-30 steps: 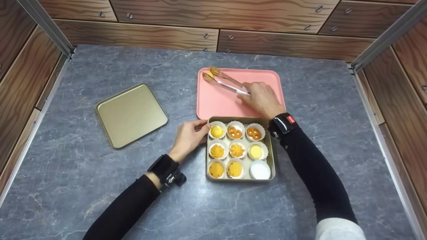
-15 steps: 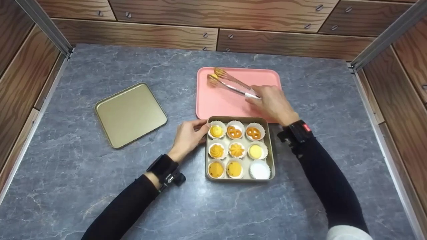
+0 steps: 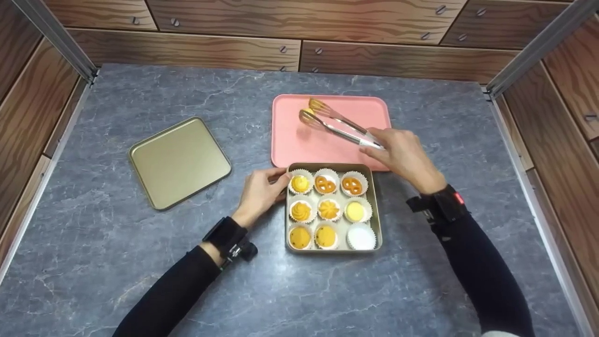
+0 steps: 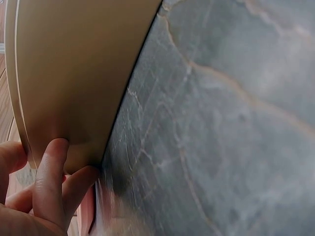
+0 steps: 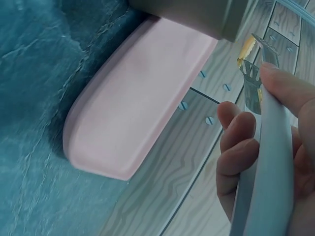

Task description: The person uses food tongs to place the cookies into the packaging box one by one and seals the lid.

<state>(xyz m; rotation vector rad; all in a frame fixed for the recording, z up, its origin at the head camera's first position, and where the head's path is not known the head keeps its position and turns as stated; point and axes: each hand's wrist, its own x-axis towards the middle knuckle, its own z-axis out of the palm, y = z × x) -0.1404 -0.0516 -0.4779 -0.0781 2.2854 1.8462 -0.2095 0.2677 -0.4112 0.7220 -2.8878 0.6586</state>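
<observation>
My right hand (image 3: 405, 152) grips a pair of metal tongs (image 3: 344, 133) with pale handles, held over the pink tray (image 3: 290, 150). Between the tong heads is a small yellow piece (image 3: 309, 111), which looks like a sweet or pastry and also shows as a yellow edge (image 5: 247, 46) in the right wrist view. My left hand (image 3: 259, 193) holds the far left corner of a square gold tin (image 3: 377, 220), fingertips (image 4: 58, 146) against its outer wall. Inside the tin, paper cups hold yellow and orange pastries and two pretzels; the near right cup (image 3: 361, 237) shows only white.
A gold square lid (image 3: 182, 164) lies on the grey marbled table (image 3: 224, 290) at the left. The tin stands against the tray's near edge. Wood-patterned walls (image 3: 224, 49) close off the back and both sides.
My right hand has drawn back toward the near right, and the tongs with the yellow piece have shifted the same way over the tray. My left hand stays at the tin's corner.
</observation>
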